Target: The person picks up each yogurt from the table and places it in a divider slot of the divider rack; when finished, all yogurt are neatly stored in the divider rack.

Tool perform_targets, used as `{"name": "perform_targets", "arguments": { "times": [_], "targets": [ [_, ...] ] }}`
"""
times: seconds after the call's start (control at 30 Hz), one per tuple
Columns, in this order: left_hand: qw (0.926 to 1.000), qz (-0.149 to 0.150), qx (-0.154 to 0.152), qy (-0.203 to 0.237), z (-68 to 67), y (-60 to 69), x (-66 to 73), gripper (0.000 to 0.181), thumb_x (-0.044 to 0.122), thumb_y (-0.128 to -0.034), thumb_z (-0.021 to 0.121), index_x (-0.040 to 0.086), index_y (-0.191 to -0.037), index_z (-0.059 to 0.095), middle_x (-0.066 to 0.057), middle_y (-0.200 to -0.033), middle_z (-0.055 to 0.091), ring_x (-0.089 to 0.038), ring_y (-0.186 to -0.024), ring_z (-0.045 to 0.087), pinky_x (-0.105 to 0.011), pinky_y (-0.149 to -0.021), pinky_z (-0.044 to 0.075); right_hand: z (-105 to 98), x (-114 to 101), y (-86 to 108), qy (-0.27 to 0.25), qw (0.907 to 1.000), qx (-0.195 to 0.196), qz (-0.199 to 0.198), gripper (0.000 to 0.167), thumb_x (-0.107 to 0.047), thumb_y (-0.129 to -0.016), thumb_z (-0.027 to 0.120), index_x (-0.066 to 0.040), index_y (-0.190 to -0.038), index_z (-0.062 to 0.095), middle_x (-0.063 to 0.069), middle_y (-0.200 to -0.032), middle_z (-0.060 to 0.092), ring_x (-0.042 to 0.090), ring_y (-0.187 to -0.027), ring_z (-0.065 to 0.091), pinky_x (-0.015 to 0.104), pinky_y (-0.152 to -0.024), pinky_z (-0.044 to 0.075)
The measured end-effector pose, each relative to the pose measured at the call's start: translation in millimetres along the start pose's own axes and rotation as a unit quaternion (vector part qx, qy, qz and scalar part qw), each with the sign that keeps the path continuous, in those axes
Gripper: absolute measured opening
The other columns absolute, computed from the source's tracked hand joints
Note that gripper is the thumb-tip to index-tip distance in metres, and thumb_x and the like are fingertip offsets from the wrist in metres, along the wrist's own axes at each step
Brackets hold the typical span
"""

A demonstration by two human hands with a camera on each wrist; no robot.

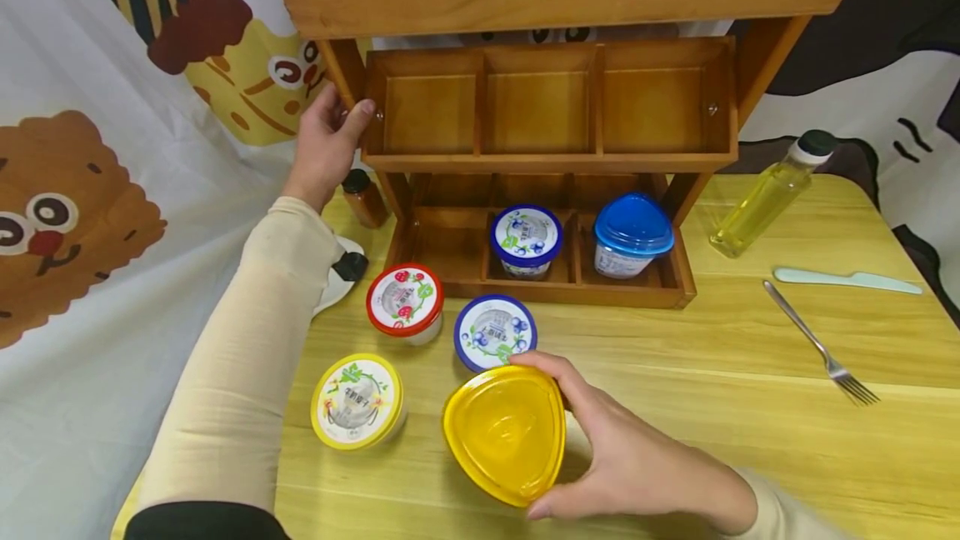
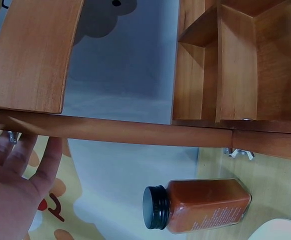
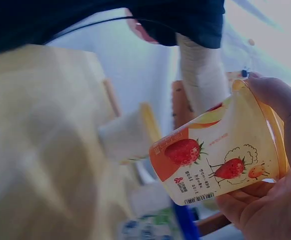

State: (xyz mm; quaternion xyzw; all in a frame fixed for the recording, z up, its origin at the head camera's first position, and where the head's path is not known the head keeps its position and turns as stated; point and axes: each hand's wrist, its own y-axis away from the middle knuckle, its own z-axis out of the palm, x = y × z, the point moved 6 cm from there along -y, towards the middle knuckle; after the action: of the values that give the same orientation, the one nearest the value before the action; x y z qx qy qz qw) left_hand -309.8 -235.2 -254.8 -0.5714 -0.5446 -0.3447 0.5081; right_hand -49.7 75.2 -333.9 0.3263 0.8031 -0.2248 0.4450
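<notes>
Table (image 1: 660, 357) of pale yellow wood grain holds a brown wooden shelf (image 1: 551, 163); cartoon-printed cloth (image 1: 52, 65) hangs behind and to the left. 3 round tubs (image 1: 356, 402) stand before the shelf, and 2 lidded containers (image 1: 633, 227) sit in a lower tier. The left hand (image 1: 326, 140) grips the shelf's side. The right hand (image 1: 630, 457) clasps a cup (image 3: 213, 160) above the table's near part. Its lid (image 1: 506, 436) is glossy yellow, a rounded triangle; strawberry drawings and a barcode mark its pale side.
</notes>
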Motion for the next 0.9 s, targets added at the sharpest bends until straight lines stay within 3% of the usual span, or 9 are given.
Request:
{"name": "perform_targets", "arguments": {
  "times": [0.23,0.4,0.6,0.9],
  "targets": [
    [1.0000,0.004,0.002,0.005,-0.7,-0.9,-1.0,0.035,0.029,-0.0985,0.060,0.018,-0.132,0.054,0.001,-0.121,0.060,-0.013,-0.105,0.057,-0.024,-0.086,0.047,-32,-18,-7.8,-0.001,0.9986,0.045,-0.027,0.111,-0.036,-0.066,0.093,-0.027,-0.151,0.023,-0.008,-0.146,0.042,0.013,-0.130,0.047,0.031,-0.110,0.041],
    [1.0000,0.007,0.004,0.004,-0.5,-1.2,-1.2,0.035,0.029,-0.0982,0.060,0.018,-0.131,0.054,0.001,-0.122,0.060,-0.011,-0.107,0.057,-0.024,-0.089,0.047,-51,-31,-15.2,-0.036,0.9948,0.072,-0.062,0.116,-0.017,-0.062,0.096,-0.021,-0.152,0.023,-0.003,-0.145,0.040,0.016,-0.126,0.050,0.027,-0.106,0.044],
    [0.9999,0.008,0.002,0.008,0.6,-1.5,-1.1,0.036,0.029,-0.0983,0.060,0.018,-0.132,0.054,-0.001,-0.126,0.060,-0.012,-0.109,0.057,-0.026,-0.091,0.047,-65,-41,-26.1,-0.060,0.9902,0.083,-0.096,0.119,-0.002,-0.059,0.094,-0.015,-0.152,0.021,0.000,-0.144,0.041,0.020,-0.124,0.050,0.028,-0.102,0.047],
    [0.9997,0.016,0.003,0.017,0.9,-1.2,-1.8,0.035,0.027,-0.0981,0.061,0.016,-0.131,0.054,-0.002,-0.124,0.060,-0.012,-0.109,0.057,-0.025,-0.091,0.047,-76,-33,-59.1,-0.099,0.9872,0.073,-0.101,0.109,0.003,-0.066,0.089,-0.010,-0.150,0.020,0.000,-0.143,0.041,0.021,-0.123,0.052,0.034,-0.099,0.051]
  ]
}}
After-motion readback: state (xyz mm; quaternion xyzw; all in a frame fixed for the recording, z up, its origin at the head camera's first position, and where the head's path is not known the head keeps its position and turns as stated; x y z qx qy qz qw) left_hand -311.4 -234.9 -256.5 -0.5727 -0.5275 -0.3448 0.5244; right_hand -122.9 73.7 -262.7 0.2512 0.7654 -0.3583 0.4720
